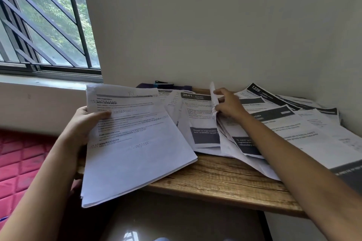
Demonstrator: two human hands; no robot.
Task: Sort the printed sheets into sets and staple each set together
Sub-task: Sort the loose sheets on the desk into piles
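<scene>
**paperjam_22:** ok so where's everything sitting right now? what are your hands doing?

**me:** my left hand (84,123) is in the middle left of the frame. It's grasping a stack of sheets (133,143), thumb clamped on top near the left edge and the other fingers hidden underneath. The stack is tilted and hangs half over the front edge of the wooden table (215,178).

My right hand (227,103) is up around centre, with the fingers curled round the edge of one sheet (214,100) that's standing nearly upright off the pile.

**paperjam_22:** and the rest of the pages?

**me:** the loose sheets (293,133) are fanned out and overlapping across the right half of the table, lots of them with dark header bars. One says 2641 (199,119), just left of my right hand. Another says 1226 (256,89), further back toward the wall.

**paperjam_22:** stapler?

**me:** there's a dark thing at the back against the wall, top centre, and I think that's the stapler (163,83). It's too small to be sure. The window (45,21) is upper left and the red quilted mat (17,162) is lower left.
</scene>
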